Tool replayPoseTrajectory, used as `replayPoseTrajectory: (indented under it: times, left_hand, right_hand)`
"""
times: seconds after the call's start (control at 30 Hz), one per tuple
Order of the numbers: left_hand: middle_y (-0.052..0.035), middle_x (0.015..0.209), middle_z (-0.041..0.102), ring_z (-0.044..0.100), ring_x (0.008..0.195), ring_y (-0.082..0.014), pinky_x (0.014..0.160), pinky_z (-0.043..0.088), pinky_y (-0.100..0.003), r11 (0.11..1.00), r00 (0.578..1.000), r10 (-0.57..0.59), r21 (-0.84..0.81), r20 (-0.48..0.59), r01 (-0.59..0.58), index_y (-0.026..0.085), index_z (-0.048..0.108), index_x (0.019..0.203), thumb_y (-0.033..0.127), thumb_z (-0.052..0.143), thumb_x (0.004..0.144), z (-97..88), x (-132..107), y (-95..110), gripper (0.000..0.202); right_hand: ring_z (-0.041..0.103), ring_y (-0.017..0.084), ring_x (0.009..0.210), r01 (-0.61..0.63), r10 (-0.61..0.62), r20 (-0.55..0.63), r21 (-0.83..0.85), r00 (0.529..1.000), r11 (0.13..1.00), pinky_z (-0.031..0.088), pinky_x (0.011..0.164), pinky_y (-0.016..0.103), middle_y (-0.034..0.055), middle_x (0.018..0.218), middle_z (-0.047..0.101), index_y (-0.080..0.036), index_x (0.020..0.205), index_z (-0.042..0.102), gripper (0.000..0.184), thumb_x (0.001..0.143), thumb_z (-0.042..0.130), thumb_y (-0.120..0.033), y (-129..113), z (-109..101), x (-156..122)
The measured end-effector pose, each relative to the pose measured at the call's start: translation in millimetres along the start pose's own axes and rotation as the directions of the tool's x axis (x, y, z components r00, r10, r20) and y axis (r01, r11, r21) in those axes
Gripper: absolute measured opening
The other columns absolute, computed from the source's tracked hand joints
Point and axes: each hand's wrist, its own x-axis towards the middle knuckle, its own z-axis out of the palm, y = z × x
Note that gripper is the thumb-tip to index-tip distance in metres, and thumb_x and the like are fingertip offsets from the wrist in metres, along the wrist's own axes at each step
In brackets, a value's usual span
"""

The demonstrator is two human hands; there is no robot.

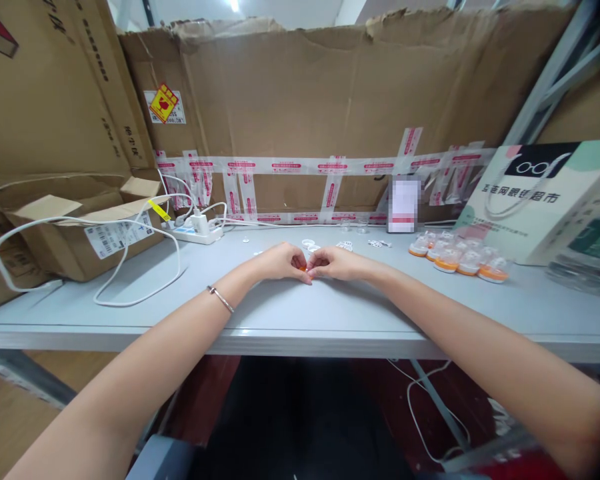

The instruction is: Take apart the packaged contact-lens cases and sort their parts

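My left hand (286, 262) and my right hand (333, 263) meet over the middle of the table, fingertips almost touching. Between them shows a small orange piece (303, 269), mostly covered by the fingers. Both hands are closed in a pinch around it, and its full shape is hidden. Just beyond the fingers lie white rings (308, 245). Small white parts (345, 246) are heaped past my right hand, with another little pile (380, 244) farther right. At the right stands a group of small clear-topped containers with orange and white bases (447, 259).
An open cardboard box (75, 247) and a white power strip (195, 230) with looping cables occupy the left. A phone (403, 203) leans against the tall cardboard (290, 100) at the back. On the right stand a paper bag (520, 200) and clear plastic packaging (585, 260).
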Motion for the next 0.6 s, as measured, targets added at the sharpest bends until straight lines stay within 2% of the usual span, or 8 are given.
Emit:
replayPoseTrajectory:
  times: [0.1, 0.2, 0.43, 0.53, 0.6]
  left_hand:
    - [-0.0022, 0.070, 0.064, 0.055, 0.064, -0.0136, 0.054, 0.037, -0.021, 0.999, 1.000, 0.007, 0.032, -0.008, -0.007, 0.013, 0.065, 0.077, 0.044, 0.073, 0.055, 0.7, 0.4, 2.2, 0.039]
    - [-0.0024, 0.071, 0.065, 0.056, 0.065, -0.0139, 0.055, 0.038, -0.021, 1.000, 1.000, 0.012, 0.018, -0.002, -0.012, 0.013, 0.064, 0.077, 0.045, 0.073, 0.055, 0.6, 0.9, 1.9, 0.039]
    - [-0.0035, 0.074, 0.064, 0.057, 0.067, -0.0148, 0.058, 0.041, -0.023, 0.999, 1.000, -0.011, -0.048, 0.009, 0.012, 0.012, 0.064, 0.081, 0.048, 0.072, 0.054, -0.8, 0.1, -1.4, 0.045]
    - [-0.0045, 0.078, 0.064, 0.058, 0.072, -0.0157, 0.062, 0.043, -0.024, 0.991, 0.999, -0.022, -0.135, 0.023, 0.025, 0.011, 0.064, 0.087, 0.043, 0.076, 0.050, -5.5, -0.6, -3.9, 0.050]
    - [-0.0055, 0.081, 0.064, 0.058, 0.075, -0.0156, 0.067, 0.045, -0.025, 0.971, 1.000, -0.017, -0.237, -0.023, 0.011, 0.010, 0.063, 0.092, 0.038, 0.076, 0.051, -9.2, -0.2, -5.6, 0.051]
  right_hand:
    - [0.054, 0.016, 0.068, -0.024, 0.027, 0.046, -0.067, 0.999, 0.997, 0.037, 0.058, 0.027, 0.0016, 0.071, 0.063, -0.020, 0.073, 0.062, 0.021, 0.064, 0.065, -0.039, -1.2, -2.3, 2.6]
    - [0.051, 0.015, 0.065, -0.036, 0.039, 0.080, -0.039, 0.996, 0.999, 0.035, 0.056, 0.026, 0.0015, 0.068, 0.061, -0.019, 0.069, 0.060, 0.021, 0.063, 0.065, -0.039, -2.0, -3.3, 3.9]
    - [0.046, 0.011, 0.060, -0.063, 0.053, 0.045, 0.246, 0.998, 0.967, 0.034, 0.058, 0.025, -0.0004, 0.065, 0.056, -0.017, 0.069, 0.057, 0.022, 0.064, 0.067, -0.036, 2.1, -2.3, 0.6]
    - [0.044, 0.009, 0.058, -0.056, 0.053, 0.019, 0.368, 0.998, 0.928, 0.034, 0.057, 0.025, -0.0010, 0.063, 0.055, -0.016, 0.068, 0.057, 0.024, 0.063, 0.068, -0.037, 2.5, -2.8, 0.6]
    - [0.045, 0.009, 0.058, -0.025, 0.054, -0.049, 0.462, 0.997, 0.887, 0.036, 0.059, 0.025, -0.0014, 0.062, 0.054, -0.016, 0.068, 0.057, 0.026, 0.061, 0.070, -0.037, 2.5, -2.4, 2.2]
